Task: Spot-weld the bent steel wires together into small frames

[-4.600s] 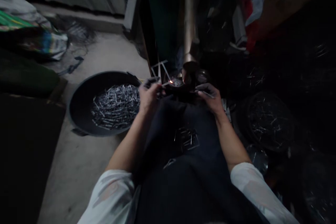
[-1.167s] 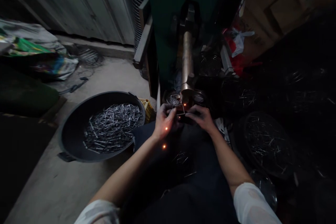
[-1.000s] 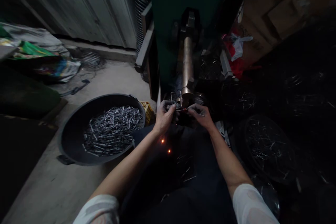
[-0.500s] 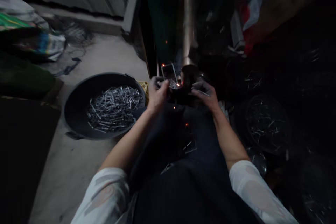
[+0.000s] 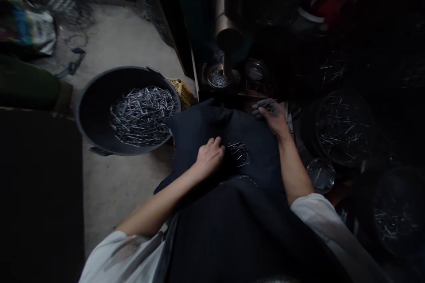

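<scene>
My left hand [image 5: 210, 155] is over my lap with its fingers curled down, and whatever may be under the fingertips is hidden. Just right of it, a small pile of bent metal wire pieces [image 5: 239, 153] lies on the dark apron [image 5: 212, 203]. My right hand [image 5: 271, 114] is raised near my right knee, its darkened fingers closed on what looks like a thin metal rod [image 5: 269, 103]. Ahead of both hands stands a machine with a thick metal cylinder [image 5: 229, 13] above a round dish [image 5: 217, 78] of small metal bits.
At left, a large black basin [image 5: 96, 132] holds many bent wire pieces, with a yellow crate [image 5: 182, 90] beside it. On the right are a dark tub [image 5: 345, 128] of metal pieces and a small clear container [image 5: 321, 176]. A green cylinder [image 5: 26, 82] lies far left.
My left hand has come back from the machine to my lap; the U-shaped wire it held there is gone from view. My right hand has drawn back slightly. The sparks have mostly faded.
</scene>
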{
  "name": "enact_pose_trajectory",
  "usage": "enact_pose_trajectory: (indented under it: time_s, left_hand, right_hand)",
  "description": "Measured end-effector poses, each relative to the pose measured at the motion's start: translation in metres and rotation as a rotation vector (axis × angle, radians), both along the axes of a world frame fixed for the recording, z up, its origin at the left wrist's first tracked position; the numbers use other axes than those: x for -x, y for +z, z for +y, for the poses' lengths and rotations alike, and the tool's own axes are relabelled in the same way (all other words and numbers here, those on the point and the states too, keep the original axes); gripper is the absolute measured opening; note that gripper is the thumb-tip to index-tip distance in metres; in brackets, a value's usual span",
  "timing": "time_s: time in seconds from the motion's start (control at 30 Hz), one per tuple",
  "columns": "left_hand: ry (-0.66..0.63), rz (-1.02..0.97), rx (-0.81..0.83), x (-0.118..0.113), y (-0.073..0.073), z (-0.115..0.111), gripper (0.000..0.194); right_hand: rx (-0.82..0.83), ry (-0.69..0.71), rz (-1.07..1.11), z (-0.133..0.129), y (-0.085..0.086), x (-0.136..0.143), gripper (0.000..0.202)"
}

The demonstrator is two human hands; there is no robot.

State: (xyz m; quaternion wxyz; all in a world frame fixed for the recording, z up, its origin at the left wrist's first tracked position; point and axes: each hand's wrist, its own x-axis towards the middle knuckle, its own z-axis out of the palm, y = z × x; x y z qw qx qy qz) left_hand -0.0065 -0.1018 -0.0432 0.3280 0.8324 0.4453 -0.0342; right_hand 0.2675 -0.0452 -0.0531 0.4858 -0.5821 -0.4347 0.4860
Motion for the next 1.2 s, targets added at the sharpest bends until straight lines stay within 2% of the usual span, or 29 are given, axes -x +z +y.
enact_pose_trajectory:
  time_s: [0.07,0.13,0.2,0.27,0.33,0.37,0.4,0.47,0.57,0.63,0.73,0.87,0.93,1.03,1.1,1.2]
  left_hand:
    - [-0.059,0.095,-0.062,-0.002,0.002,-0.006,0.018]
    - [-0.051,0.078,-0.061,0.003,0.004,-0.002,0.020]
    - [-0.003,0.042,-0.039,0.009,0.006,0.009,0.021]
    - [0.047,-0.020,-0.043,0.012,0.007,0.020,0.021]
    - [0.116,-0.149,-0.074,0.009,0.006,0.030,0.014]
    - [0.169,-0.234,-0.085,0.007,0.005,0.033,0.014]
    - [0.225,-0.321,-0.080,0.005,0.003,0.034,0.015]
    - [0.305,-0.441,-0.032,0.002,-0.001,0.034,0.021]
    - [0.290,-0.454,0.013,0.003,-0.005,0.029,0.024]
    - [0.267,-0.420,0.002,0.006,-0.004,0.027,0.030]
    - [0.286,-0.407,0.060,0.010,0.004,0.032,0.033]
    - [0.342,-0.549,0.229,0.011,0.017,0.047,0.032]
    - [0.371,-0.648,0.334,0.009,0.019,0.053,0.036]
    - [0.450,-0.783,0.433,0.003,0.017,0.058,0.043]
    - [0.533,-0.864,0.449,-0.003,0.015,0.059,0.046]
    - [0.639,-0.930,0.455,-0.011,0.016,0.060,0.048]
  right_hand:
    - [-0.002,0.028,-0.030,-0.002,0.003,0.001,0.034]
    - [-0.014,0.091,-0.065,-0.006,0.008,0.006,0.033]
    - [-0.037,0.232,-0.120,-0.012,0.015,0.018,0.028]
    - [-0.095,0.432,-0.210,-0.018,0.019,0.036,0.022]
    - [-0.168,0.591,-0.324,-0.023,0.020,0.053,0.018]
    - [-0.195,0.625,-0.374,-0.025,0.019,0.060,0.019]
    - [-0.203,0.623,-0.413,-0.026,0.016,0.064,0.019]
    - [-0.165,0.518,-0.451,-0.028,0.010,0.067,0.021]
    - [-0.066,0.335,-0.433,-0.030,0.002,0.060,0.024]
    - [-0.050,0.321,-0.420,-0.029,0.001,0.057,0.025]
    - [-0.105,0.390,-0.454,-0.023,0.008,0.057,0.026]
    - [-0.192,0.441,-0.555,-0.005,0.023,0.061,0.022]
    - [-0.218,0.395,-0.591,0.003,0.029,0.061,0.019]
    - [-0.215,0.244,-0.572,0.004,0.036,0.061,0.035]
    - [-0.230,0.170,-0.510,-0.001,0.039,0.061,0.028]
    - [-0.278,0.220,-0.393,-0.012,0.040,0.061,0.019]
